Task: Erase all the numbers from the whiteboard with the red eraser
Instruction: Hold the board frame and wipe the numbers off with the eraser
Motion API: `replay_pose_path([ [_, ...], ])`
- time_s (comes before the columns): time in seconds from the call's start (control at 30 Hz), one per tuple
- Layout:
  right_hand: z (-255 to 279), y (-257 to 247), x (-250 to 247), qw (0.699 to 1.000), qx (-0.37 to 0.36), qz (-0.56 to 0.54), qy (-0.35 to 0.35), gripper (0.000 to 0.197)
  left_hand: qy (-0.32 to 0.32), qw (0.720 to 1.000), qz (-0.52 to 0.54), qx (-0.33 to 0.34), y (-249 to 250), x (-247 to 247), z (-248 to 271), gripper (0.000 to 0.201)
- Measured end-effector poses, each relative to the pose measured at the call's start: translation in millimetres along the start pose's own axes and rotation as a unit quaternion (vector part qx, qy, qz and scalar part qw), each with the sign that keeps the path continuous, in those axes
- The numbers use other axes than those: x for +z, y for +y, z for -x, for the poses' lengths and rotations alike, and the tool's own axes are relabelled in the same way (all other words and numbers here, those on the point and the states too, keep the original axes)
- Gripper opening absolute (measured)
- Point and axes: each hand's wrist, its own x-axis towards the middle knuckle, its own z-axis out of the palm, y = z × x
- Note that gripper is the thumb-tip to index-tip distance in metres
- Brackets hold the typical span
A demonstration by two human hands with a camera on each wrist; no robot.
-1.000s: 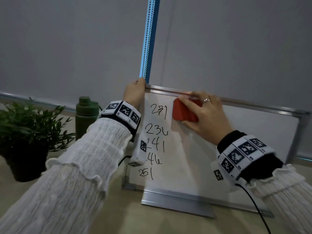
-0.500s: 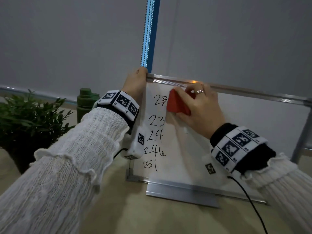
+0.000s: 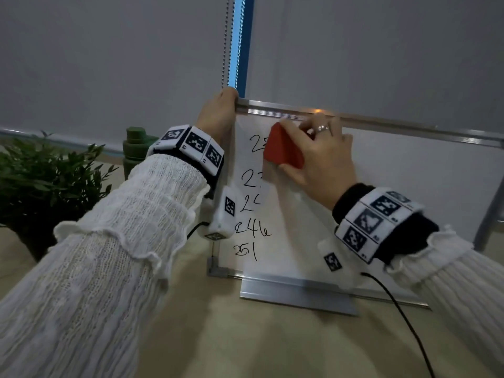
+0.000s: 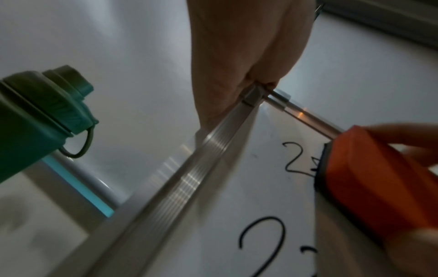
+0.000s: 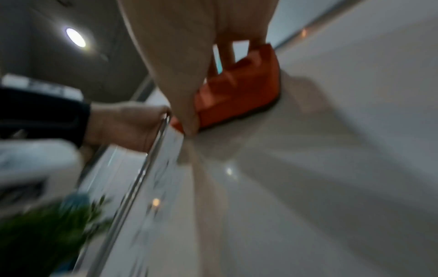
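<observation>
A small whiteboard (image 3: 409,186) in a metal frame stands upright on the table. A column of black handwritten numbers (image 3: 252,208) runs down its left side; the upper three are cut off on their right, the lower two whole. My right hand (image 3: 316,154) grips the red eraser (image 3: 283,147) and presses it flat on the board over the top number, just below the top rail. The eraser (image 4: 369,187) covers part of that number in the left wrist view. My left hand (image 3: 218,113) grips the board's top-left corner (image 4: 254,95).
A green bottle (image 3: 135,148) and a potted green plant (image 3: 41,181) stand left of the board. A blue strip with bead chains (image 3: 236,42) hangs down the grey blind behind. A metal foot (image 3: 297,296) props the board; a black cable (image 3: 403,323) trails from my right wrist.
The eraser has slid left across the top of the column. The right-hand digits of the upper three numbers have been wiped away. My left hand keeps its hold on the corner.
</observation>
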Motion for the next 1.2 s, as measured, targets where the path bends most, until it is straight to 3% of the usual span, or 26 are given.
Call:
replay_pose_path([
  [0.1,55.8,-14.9,16.9,0.995,-0.099,0.004,-0.032,0.061,-0.007,1.0,0.014,-0.009,-1.4,-0.1,-4.0,0.03],
  [0.17,102.8,-22.4,27.1,0.97,-0.218,0.029,-0.103,0.057,0.003,1.0,0.019,-0.009,-2.3,-0.4,-4.9,0.032],
  [0.23,120.4,-22.4,29.9,0.954,-0.265,0.037,-0.135,0.054,0.004,1.0,0.017,-0.007,-3.4,-0.5,-5.8,0.032],
  [0.3,102.3,-20.2,26.3,0.966,-0.23,0.034,-0.114,0.057,-0.004,1.0,0.017,-0.011,-4.3,-0.3,-6.8,0.032],
  [0.4,57.9,-14.1,14.4,0.996,-0.083,0.006,-0.037,0.066,-0.011,1.0,0.019,-0.015,-3.7,-0.3,-7.6,0.03],
  [0.5,52.3,-16.6,14.3,0.999,-0.015,-0.002,-0.031,0.067,-0.024,0.999,0.028,-0.014,-4.2,-0.2,-8.3,0.027],
  [0.57,78.1,-23.6,27.0,0.996,-0.078,0.006,-0.05,0.063,-0.038,0.999,0.033,-0.014,-5.7,0.3,-12.0,0.026],
  [0.63,112.6,-30.7,39.3,0.973,-0.207,0.023,-0.102,0.055,-0.041,0.998,0.036,-0.013,-6.9,0.8,-15.1,0.026],
  [0.7,126.7,-29.5,44.7,0.951,-0.276,0.031,-0.136,0.05,-0.037,0.999,0.028,0.002,-7.7,1.4,-17.1,0.028],
  [0.77,109.1,-25.1,41.0,0.962,-0.25,0.026,-0.105,0.053,-0.029,0.999,0.022,0.011,-9.4,1.5,-19.8,0.03],
  [0.87,63.8,-18.8,25.6,0.995,-0.096,0.008,-0.036,0.061,-0.038,0.999,0.016,-0.001,-9.0,2.8,-21.5,0.029],
  [0.93,55.0,-20.0,21.9,0.999,-0.032,-0.009,-0.035,0.066,-0.027,1.0,0.013,0.003,-8.4,3.1,-21.2,0.029],
  [1.0,74.1,-27.4,29.7,0.997,-0.059,-0.006,-0.047,0.065,-0.029,0.999,0.013,0.005,-8.6,3.7,-21.8,0.028],
  [1.13,130.2,-38.5,43.5,0.956,-0.244,0.015,-0.163,0.06,-0.028,0.999,0.013,0.005,-8.8,4.8,-20.9,0.027],
  [1.2,122.4,-33.6,41.5,0.958,-0.246,0.013,-0.148,0.056,-0.024,1.0,0.015,0.008,-10.2,4.5,-22.4,0.028],
])
